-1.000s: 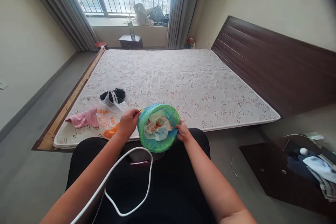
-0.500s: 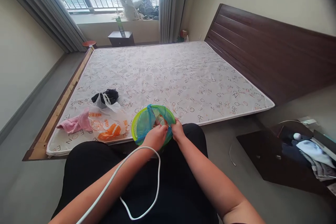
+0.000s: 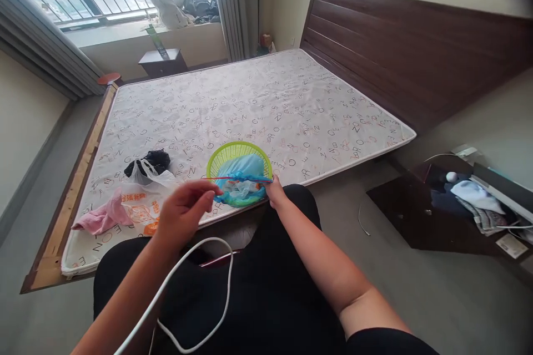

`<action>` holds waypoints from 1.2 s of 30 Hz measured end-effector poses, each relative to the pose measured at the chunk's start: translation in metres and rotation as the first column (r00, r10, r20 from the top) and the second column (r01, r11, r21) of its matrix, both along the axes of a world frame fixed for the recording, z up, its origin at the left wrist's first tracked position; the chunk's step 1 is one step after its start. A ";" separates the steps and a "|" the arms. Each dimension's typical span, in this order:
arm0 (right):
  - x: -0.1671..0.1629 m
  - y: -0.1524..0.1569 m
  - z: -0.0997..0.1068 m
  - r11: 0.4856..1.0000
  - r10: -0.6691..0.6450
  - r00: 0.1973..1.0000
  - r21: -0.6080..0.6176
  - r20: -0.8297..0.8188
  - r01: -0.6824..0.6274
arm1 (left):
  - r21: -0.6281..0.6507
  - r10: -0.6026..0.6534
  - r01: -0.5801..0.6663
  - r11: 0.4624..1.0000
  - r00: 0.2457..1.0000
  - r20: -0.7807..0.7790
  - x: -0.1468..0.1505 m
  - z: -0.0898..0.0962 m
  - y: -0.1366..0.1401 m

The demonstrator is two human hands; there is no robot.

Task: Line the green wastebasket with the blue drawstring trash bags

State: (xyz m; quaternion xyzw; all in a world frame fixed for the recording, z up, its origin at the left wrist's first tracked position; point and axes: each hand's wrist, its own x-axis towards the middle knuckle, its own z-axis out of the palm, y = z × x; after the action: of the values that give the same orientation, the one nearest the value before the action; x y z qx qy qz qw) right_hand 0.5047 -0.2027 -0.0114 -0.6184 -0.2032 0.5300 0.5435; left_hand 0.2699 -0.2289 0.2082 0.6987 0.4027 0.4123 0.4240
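A yellow-green plastic basket (image 3: 216, 156), lined with a thin blue plastic bag (image 3: 244, 166), stands at the near edge of the mattress in front of my knees. My right hand (image 3: 275, 191) grips its right rim together with the bag's edge. A red cord (image 3: 221, 178) stretches across the bag's mouth towards my left hand (image 3: 188, 208), which is at the basket's left side with thumb and fingers pinched at the cord's end. Inside the bag is some clear crumpled plastic. Over my left forearm runs a white cable (image 3: 166, 283).
On the patterned mattress (image 3: 250, 100), to the left, lie a pink cloth (image 3: 100, 215), a white bag with orange print (image 3: 139, 211) and a black plastic bag (image 3: 153, 162). At right stands a dark cabinet (image 3: 400, 216) with folded clothes (image 3: 478, 199). A wooden headboard (image 3: 395, 50) rises behind.
My left hand has come out of the basket and moved left, drawing the red cord taut. The basket now tilts less over my lap and the bag's opening shows. The view has swung right.
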 end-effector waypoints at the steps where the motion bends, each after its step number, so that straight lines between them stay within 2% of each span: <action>1: 0.001 0.000 0.003 1.000 -0.008 1.000 -0.027 -0.019 0.007 | 0.002 0.092 -0.092 0.996 0.995 0.031 -0.010 0.008 0.010; 3: 0.002 0.000 0.011 0.997 -0.011 0.998 -0.071 -0.064 0.007 | -0.009 0.183 -0.183 0.983 0.982 0.042 -0.025 0.015 0.025; 6: 0.005 -0.003 0.026 0.997 -0.003 0.990 -0.080 -0.139 -0.008 | -0.068 0.217 -0.216 0.974 0.976 0.012 -0.035 0.008 0.035; 10: 0.009 -0.007 0.042 1.000 -0.029 0.967 -0.014 -0.255 0.027 | -0.157 0.184 -0.187 0.970 0.982 -0.031 -0.029 -0.010 0.031; 13: 0.007 -0.005 0.044 0.998 -0.065 0.972 -0.008 -0.224 0.065 | -0.186 0.151 -0.154 0.971 0.988 -0.029 -0.020 -0.013 0.024; 16: 0.002 -0.001 0.040 0.993 -0.111 0.991 -0.046 -0.073 0.107 | -0.178 0.168 -0.160 0.971 0.985 0.031 -0.016 -0.006 0.019; 19: -0.001 0.004 0.040 0.990 -0.142 0.958 0.045 0.251 0.135 | -0.160 0.176 -0.163 0.974 0.982 0.069 -0.017 0.002 0.013; 22: 0.002 0.011 0.049 0.980 -0.106 0.808 0.197 0.579 -0.012 | -0.144 0.175 -0.162 0.976 0.981 0.081 -0.020 0.008 0.007; 24: 0.005 0.015 0.058 0.962 -0.011 0.689 0.196 0.724 -0.190 | -0.138 0.177 -0.165 0.977 0.981 0.079 -0.021 0.011 0.004; 27: 0.008 0.018 0.074 0.924 0.159 0.574 0.083 0.803 -0.373 | -0.116 0.176 -0.167 0.979 0.982 0.067 -0.024 0.015 0.001; 29: 0.011 0.017 0.086 0.925 0.157 0.542 0.070 0.826 -0.373 | -0.088 0.171 -0.167 0.982 0.985 0.034 -0.030 0.016 0.003; 31: 0.015 0.014 0.102 0.935 0.081 0.521 0.117 0.850 -0.336 | -0.051 0.181 -0.184 0.982 0.982 -0.060 -0.040 0.016 0.008; 33: 0.022 0.011 0.119 0.934 0.032 0.534 0.166 0.845 -0.317 | 0.003 0.220 -0.223 0.975 0.957 -0.190 -0.054 0.015 0.018; 36: 0.036 0.009 0.144 0.935 0.011 0.634 0.217 0.773 -0.280 | 0.082 0.284 -0.273 0.958 0.892 -0.352 -0.084 0.015 0.040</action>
State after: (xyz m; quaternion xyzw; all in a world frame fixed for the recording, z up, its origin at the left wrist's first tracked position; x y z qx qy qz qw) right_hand 0.5403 -0.1932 0.1327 -0.6687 -0.5447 0.2236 0.4540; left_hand 0.1862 -0.1891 0.2228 0.7038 0.5631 0.3396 0.2686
